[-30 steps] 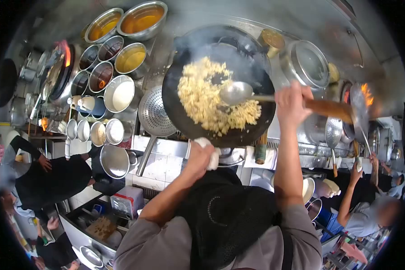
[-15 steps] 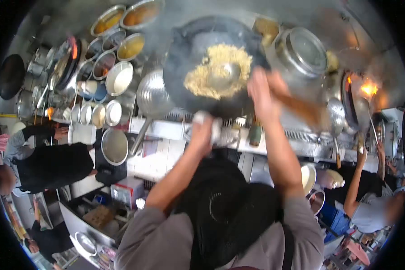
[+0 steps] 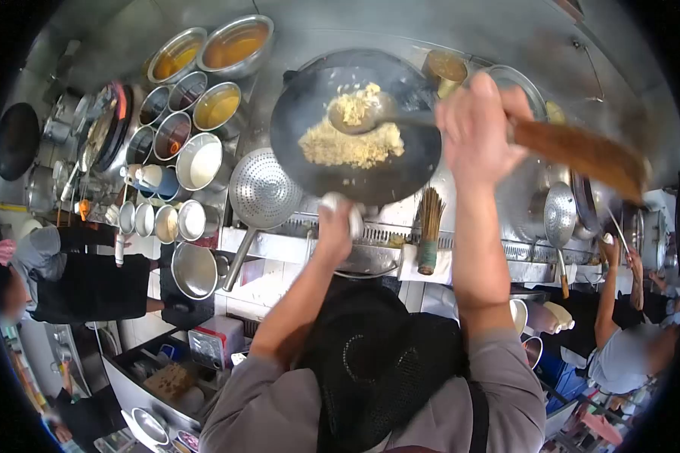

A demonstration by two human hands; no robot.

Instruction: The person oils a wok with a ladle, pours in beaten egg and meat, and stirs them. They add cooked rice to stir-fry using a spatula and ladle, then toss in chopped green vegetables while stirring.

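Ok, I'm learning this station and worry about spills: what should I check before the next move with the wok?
1. Left hand holds the white cloth: ok.
2. Firm grip on the wok: cannot tell; any contact is hidden.
3. Right hand holds the ladle: ok.
4. Ladle bowl over the wok: ok.
5. Yellow food within the wok's rim: ok.
6. Flame under the wok: cannot tell; out of view.

The person's two hands (image 3: 337,230) (image 3: 480,132) are working at one wok (image 3: 355,183), with one ladle (image 3: 385,112). Two wide bowls (image 3: 260,63), six deep containers (image 3: 219,174) and four small cups (image 3: 208,223) are standing on the left side. Two perforated skimmers (image 3: 263,189) (image 3: 560,215) are showing, and one brush (image 3: 431,215) is resting between them.
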